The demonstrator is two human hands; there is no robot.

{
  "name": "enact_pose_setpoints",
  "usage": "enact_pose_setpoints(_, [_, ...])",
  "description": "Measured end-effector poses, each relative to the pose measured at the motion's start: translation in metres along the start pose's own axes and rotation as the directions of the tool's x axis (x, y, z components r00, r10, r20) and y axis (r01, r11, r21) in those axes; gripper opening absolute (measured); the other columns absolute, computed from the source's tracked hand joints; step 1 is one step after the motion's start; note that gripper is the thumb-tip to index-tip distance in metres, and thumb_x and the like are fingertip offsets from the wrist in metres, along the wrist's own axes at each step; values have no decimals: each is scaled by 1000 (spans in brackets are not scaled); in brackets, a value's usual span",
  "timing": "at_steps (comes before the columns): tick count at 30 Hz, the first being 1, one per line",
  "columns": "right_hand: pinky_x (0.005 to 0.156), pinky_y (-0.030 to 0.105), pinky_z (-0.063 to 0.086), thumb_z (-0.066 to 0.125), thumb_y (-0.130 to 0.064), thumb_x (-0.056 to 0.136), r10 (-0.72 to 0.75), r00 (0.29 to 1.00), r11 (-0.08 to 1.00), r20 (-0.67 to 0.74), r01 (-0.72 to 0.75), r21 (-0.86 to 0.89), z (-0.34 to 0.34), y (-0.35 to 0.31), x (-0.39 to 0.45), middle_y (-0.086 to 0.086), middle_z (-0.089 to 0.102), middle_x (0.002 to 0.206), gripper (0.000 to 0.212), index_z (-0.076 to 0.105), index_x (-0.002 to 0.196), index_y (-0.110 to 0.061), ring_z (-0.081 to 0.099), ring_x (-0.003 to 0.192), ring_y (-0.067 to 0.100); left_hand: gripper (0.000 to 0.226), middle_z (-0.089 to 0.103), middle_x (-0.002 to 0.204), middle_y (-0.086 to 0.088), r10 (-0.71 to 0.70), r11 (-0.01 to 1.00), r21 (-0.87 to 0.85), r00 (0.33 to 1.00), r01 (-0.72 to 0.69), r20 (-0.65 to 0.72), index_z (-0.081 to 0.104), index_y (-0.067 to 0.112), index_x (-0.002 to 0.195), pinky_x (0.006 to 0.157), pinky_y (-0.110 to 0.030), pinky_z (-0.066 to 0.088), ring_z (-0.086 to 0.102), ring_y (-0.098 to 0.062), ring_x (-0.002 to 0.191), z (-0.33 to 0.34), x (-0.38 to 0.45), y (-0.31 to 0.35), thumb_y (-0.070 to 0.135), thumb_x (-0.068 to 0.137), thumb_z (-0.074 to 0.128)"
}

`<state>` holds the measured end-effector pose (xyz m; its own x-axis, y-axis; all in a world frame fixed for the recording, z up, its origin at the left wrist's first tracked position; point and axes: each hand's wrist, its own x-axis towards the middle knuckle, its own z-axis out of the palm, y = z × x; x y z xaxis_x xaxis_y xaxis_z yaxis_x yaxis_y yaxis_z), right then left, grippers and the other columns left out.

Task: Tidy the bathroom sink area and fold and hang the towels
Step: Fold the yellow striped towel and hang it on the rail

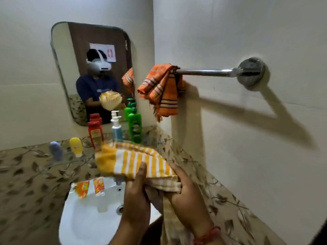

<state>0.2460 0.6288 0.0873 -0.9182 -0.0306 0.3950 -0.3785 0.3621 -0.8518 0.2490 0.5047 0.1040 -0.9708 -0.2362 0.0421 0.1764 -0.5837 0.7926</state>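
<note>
Progress of the tidying task, head view. A yellow-and-white striped towel (pixel 134 160) is held above the near right part of the sink (pixel 92 218), folded into a thick pad though blurred at its far end; it is judged to be folded but not yet hung. The left hand (pixel 137 190) is curled round the towel's near edge, thumb laid on top; the right hand (pixel 184 188) grips the same edge from the right, fingers tucked beneath the cloth. An orange striped towel (pixel 162 89) is draped in a bunch at the left end of the wall rail (pixel 207 71), untidily gathered, so refolding is judged to remain. The rest of the rail is bare. Along the back edge of the desk (pixel 26 174), bottles are lined upright below the mirror (pixel 92 71): a green bottle (pixel 135 127), a pump dispenser (pixel 116 127), a red bottle (pixel 95 134), a yellow tube (pixel 76 146) and a bluish tube (pixel 56 150). Two orange sachets (pixel 90 188) lie on the far rim of the sink, judged still to be put away.
</note>
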Motion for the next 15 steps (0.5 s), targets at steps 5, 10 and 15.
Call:
enact_pose_setpoints(5, [102,11,41,71,-45,79,-3,991,993,136,19,-117,21,-1,-7,-30,46,140,71,40,143,-44,48,128,-7,26,78,102,-12,-78,990,104,987,93,-143,70,7,110,85,-41,57,75,-28,94,-6,-6,6,27,95,63])
enact_pose_setpoints(10, [99,14,42,54,-67,72,-77,979,988,188,100,-119,35,-18,-15,-20,42,135,76,40,140,-36,46,124,-6,44,77,102,-11,-102,977,162,975,136,-200,66,4,118,73,-36,60,76,-27,92,-32,-8,18,41,95,60])
enact_pose_setpoints(15, [80,24,53,51,-62,82,-117,971,911,209,188,-366,70,-42,-17,-19,37,130,67,27,142,-46,55,107,5,62,76,111,-11,-135,970,190,987,150,-88,71,11,117,96,-44,55,73,-26,104,-61,-6,38,60,85,51])
